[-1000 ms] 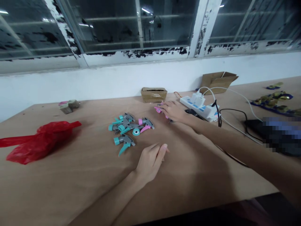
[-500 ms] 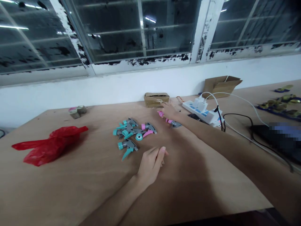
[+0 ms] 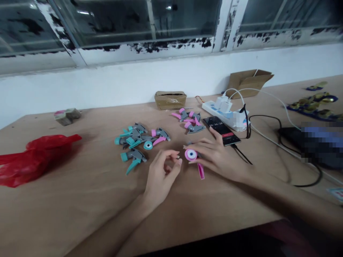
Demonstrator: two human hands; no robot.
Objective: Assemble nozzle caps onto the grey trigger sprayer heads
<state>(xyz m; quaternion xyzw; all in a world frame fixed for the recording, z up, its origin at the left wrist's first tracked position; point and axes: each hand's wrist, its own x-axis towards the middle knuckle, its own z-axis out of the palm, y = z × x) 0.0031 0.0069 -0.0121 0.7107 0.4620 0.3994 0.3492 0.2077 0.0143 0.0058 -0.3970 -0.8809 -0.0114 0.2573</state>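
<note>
Right hand [image 3: 221, 159] pinches a pink-and-grey spray head [image 3: 191, 155]

Between the two hands, it shows its round end to the camera; whether it touches the brown tabletop [image 3: 107, 210] I cannot tell. Left hand [image 3: 159, 176] curls just beside it, thumb and fingertips slightly apart, seemingly empty. Gripping the body firmly while leaving that round end uncovered seems best. Other spray heads [image 3: 135, 156] lie beyond; behind, a white wall [image 3: 120, 82] runs beneath dark windows [image 3: 118, 21].

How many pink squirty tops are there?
5: one pink top in the right hand, three pink tops bunched left of the phone, and a fifth top at the teal pile's right side. Others may be hidden.
</note>
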